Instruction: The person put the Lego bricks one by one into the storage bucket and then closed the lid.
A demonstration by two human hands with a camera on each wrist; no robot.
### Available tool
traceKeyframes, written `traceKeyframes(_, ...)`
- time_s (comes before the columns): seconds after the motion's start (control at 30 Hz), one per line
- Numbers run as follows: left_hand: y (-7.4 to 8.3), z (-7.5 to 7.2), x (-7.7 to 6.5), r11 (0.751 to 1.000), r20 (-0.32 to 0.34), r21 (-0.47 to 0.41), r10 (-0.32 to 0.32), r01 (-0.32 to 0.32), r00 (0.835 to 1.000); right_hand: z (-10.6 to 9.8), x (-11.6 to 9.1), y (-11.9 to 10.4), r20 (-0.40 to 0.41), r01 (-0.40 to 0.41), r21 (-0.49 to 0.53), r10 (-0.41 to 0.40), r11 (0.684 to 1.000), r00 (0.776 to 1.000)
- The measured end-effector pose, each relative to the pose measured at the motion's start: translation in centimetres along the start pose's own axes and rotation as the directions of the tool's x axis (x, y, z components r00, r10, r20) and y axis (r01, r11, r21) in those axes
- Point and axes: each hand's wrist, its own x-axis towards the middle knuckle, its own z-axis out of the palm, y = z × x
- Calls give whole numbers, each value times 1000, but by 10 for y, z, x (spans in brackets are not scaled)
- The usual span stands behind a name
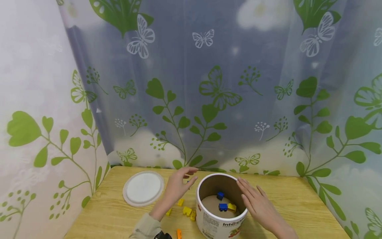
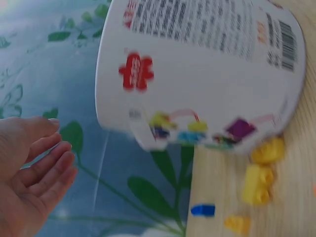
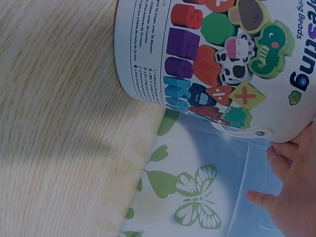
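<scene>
A round white printed tub (image 1: 221,225) stands uncovered on the table. On its floor lie two blue blocks (image 1: 222,207) and a yellow block (image 1: 231,207). My right hand (image 1: 259,207) rests its fingers on the tub's right rim, and the right wrist view shows those fingers (image 3: 289,153) at the edge. To the left of the tub my left hand (image 1: 178,186) is raised with nothing in it, its fingers (image 2: 49,173) loosely bent and apart from the tub. Several yellow blocks (image 1: 187,211) lie below that hand, close against the tub.
A round white lid (image 1: 144,188) lies flat at the table's back left. An orange piece (image 1: 178,233) is near the front, left of the tub. One small blue block (image 2: 203,210) lies beyond the yellow ones. A printed curtain (image 1: 191,99) hangs along the table's back edge.
</scene>
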Motion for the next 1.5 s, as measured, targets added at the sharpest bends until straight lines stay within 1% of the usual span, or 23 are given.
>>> traceKeyframes(0.2, -20, -14, -16, 996, -24, 38, -85, 86, 996, -1, -1, 1, 0, -5, 4, 5, 1000, 1000)
traceKeyframes(0.33, -33, -18, -26, 993, -41, 48, -104, 106, 994, -1, -2, 1, 3, -10, 5, 10, 1000, 1000)
traceKeyframes(0.4, -38, -19, -31, 991, -39, 70, -111, 113, 993, -1, -3, 1, 5, -12, 5, 12, 1000, 1000)
traceKeyframes(0.5, -46, -21, -39, 987, -13, 83, -135, 136, 991, 0, -3, 1, 4, -13, 5, 13, 1000, 1000)
traceKeyframes(0.63, -56, -24, -51, 980, 51, 82, -184, 179, 982, 0, -2, 0, 6, -11, 6, 11, 1000, 1000)
traceKeyframes(0.73, -63, -24, -62, 975, 109, 83, -213, 205, 971, -1, -2, 0, 8, -11, 8, 11, 1000, 1000)
traceKeyframes(0.87, -72, -23, -74, 971, 193, 90, -235, 221, 953, -1, -1, -1, 9, -13, 12, 13, 1000, 1000)
traceKeyframes(0.97, -79, -22, -81, 966, 234, 115, -254, 232, 939, -1, -1, 0, 8, -13, 12, 13, 1000, 1000)
traceKeyframes(1.13, -85, -21, -90, 954, 255, 164, -288, 252, 923, 1, -2, 1, -1, -5, 6, 5, 1000, 1000)
traceKeyframes(1.3, -87, -19, -95, 950, 242, 171, -296, 260, 924, 2, -2, 0, -1, -5, 12, 5, 1000, 1000)
traceKeyframes(1.37, -88, -17, -95, 950, 232, 181, -293, 255, 928, 1, -1, 0, 3, -8, 18, 8, 1000, 1000)
traceKeyframes(1.47, -89, -15, -95, 944, 225, 201, -303, 260, 926, 0, -1, -1, 7, -10, 21, 10, 1000, 1000)
traceKeyframes(1.5, -89, -14, -95, 944, 220, 208, -299, 255, 928, 0, -1, -1, 8, -11, 20, 11, 1000, 1000)
